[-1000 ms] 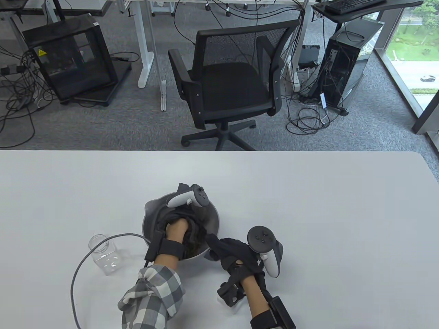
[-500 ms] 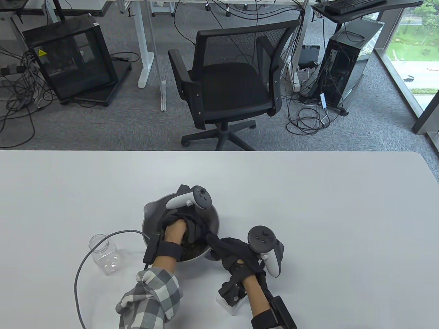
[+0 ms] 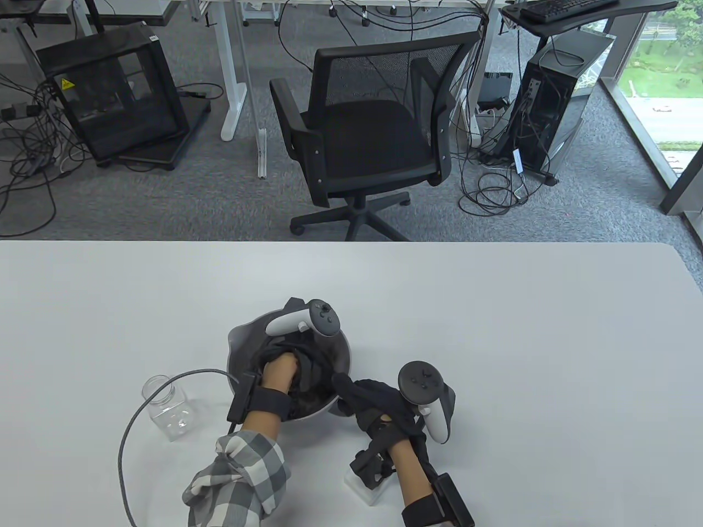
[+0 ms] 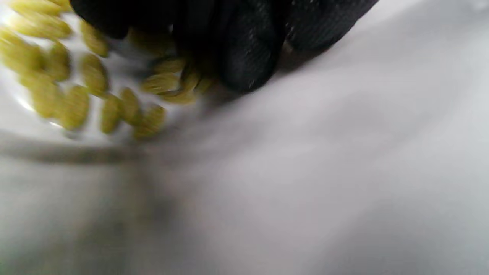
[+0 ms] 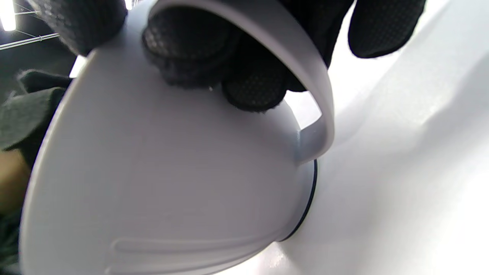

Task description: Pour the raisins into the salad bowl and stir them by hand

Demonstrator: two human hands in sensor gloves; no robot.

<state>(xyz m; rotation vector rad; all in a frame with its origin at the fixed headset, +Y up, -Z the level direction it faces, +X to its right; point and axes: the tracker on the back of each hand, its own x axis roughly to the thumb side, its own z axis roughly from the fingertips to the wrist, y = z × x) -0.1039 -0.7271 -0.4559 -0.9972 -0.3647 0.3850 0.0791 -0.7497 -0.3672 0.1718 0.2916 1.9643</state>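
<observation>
A metal salad bowl (image 3: 237,336) stands on the white table near its front edge. My left hand (image 3: 294,365) reaches down inside it. In the left wrist view its gloved fingertips (image 4: 244,65) touch yellow-green raisins (image 4: 76,105) lying on the bowl's inner wall (image 4: 305,172). My right hand (image 3: 351,394) holds the bowl at its right side. In the right wrist view its fingers (image 5: 252,89) curl round the bowl's loop handle (image 5: 319,103), against the bowl's outer wall (image 5: 172,191). An empty clear jar (image 3: 165,407) stands left of the bowl.
A white lid (image 3: 369,489) lies on the table under my right wrist. A grey cable (image 3: 129,433) runs from my left wrist past the jar. Beyond the table's far edge stands a black office chair (image 3: 365,129).
My left hand has shifted a little inside the bowl, and its forearm and sleeve have slid slightly left. The right hand and the bowl have stayed put.
</observation>
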